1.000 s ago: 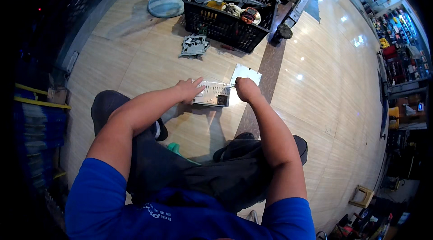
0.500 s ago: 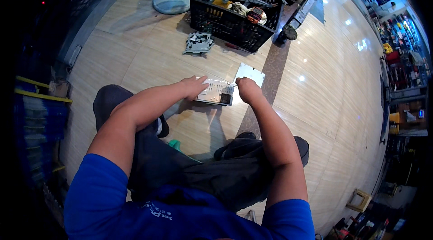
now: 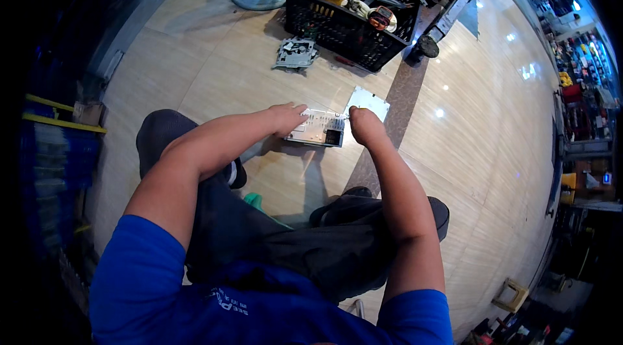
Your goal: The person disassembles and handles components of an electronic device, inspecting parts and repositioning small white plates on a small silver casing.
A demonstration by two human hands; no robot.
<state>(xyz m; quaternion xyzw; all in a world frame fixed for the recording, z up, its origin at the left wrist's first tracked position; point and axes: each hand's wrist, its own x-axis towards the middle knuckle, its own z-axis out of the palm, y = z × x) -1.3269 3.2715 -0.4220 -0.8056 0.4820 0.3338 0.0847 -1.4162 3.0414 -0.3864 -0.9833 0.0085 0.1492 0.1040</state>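
- Grey sheet metal is what I work on: a flat metal chassis [image 3: 317, 128] lies on the tiled floor [image 3: 214, 79] just ahead of my knees, and everything else I place from it.
- My left hand [image 3: 289, 118] lies flat on the chassis's left top edge, fingers spread, pinning it rather than gripping it.
- My right hand [image 3: 361, 126] is curled into a fist at the chassis's right end; it seems closed on a slim tool, but I cannot tell for sure.
- To do this well, I judge the left palm must press straight down so the chassis does not skate on the smooth tile.
- A loose metal plate [image 3: 368, 101] lies just beyond the chassis, touching or nearly so; I keep my wrist off it.
- A black crate [image 3: 337, 27] stands well beyond, with a smaller metal unit [image 3: 296, 54] between it and the chassis.
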